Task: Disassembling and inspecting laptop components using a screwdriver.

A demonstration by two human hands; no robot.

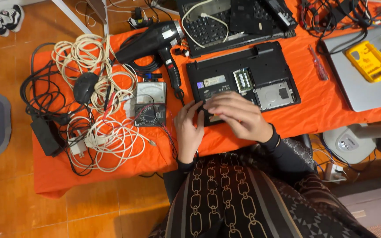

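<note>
Resting on the near edge of an upturned black laptop (243, 79), both hands are seen at work on its underside. The left hand (188, 128) is laid at the laptop's near left corner, its fingers bent against the edge of the case; nothing is clasped in it. The right hand (239, 115) is spread flat over the near part of the base, fingers extended leftward and pressed down on the panel, so that what lies beneath the palm is hidden; whether a small part is pinched under it cannot be told. The laptop is placed bottom-up on an orange cloth (323, 105), with its covers off, so that a green memory board and a silver drive bay are exposed.

Just left of the left hand an analogue multimeter (150, 105) is laid, its leads trailing. Further left a tangle of white cables (106, 132) is heaped, with a black mouse (85, 87) upon it and a black power adapter (46, 135) at the cloth's edge. Beyond the multimeter a black hair dryer (155, 42) is set. At the far edge a second, dismantled laptop (234, 22) is seen, and to the right a red screwdriver (319, 65) and a silver laptop (367, 75) bearing a yellow case (368, 61).
</note>
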